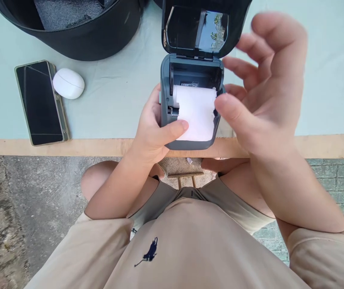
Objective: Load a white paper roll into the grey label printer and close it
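Observation:
A small dark portable printer stands at the table's front edge with its lid raised and tipped back. In its compartment sits a roll of white paper, whose loose end hangs forward over the front rim. My left hand grips the printer's left side, the thumb pressing on the paper's lower left part. On the other side, my right hand is open with its fingers spread and curved. Its thumb tip is at the paper's right edge, and some fingertips are beside or behind the printer, where contact cannot be made out.
A phone lies at the left, with a white computer mouse against its right side. Behind them stands a round black zippered case, open, with grey lining. The table's wooden edge runs across in front of me.

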A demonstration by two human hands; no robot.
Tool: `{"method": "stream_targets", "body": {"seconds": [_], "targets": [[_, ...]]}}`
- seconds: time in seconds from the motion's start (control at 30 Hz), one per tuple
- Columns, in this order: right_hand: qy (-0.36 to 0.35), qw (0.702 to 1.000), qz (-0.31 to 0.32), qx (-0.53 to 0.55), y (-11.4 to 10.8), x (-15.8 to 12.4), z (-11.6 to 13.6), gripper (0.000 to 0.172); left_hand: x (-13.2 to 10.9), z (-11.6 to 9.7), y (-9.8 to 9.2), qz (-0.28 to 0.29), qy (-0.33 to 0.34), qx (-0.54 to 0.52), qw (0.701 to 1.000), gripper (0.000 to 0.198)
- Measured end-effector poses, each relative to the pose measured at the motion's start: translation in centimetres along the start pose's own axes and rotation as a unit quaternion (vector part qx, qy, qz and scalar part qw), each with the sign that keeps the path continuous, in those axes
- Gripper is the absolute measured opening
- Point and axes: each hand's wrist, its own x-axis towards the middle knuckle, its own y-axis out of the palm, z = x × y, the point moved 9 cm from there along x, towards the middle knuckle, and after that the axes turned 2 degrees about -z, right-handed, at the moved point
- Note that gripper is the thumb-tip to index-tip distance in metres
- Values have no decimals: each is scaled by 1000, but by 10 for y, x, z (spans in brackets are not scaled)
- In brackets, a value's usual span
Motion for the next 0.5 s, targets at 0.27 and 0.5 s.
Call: {"method": "stream_targets", "body": {"seconds": [0.27, 0.5], "targets": [[-4, 996, -94, -7, -12, 6, 13, 26, 3, 5, -2, 5, -4, 34, 999, 68], [-26, 998, -2, -51, 2, 1, -7, 24, 0, 4, 0, 11, -16, 50, 999, 62]]}}
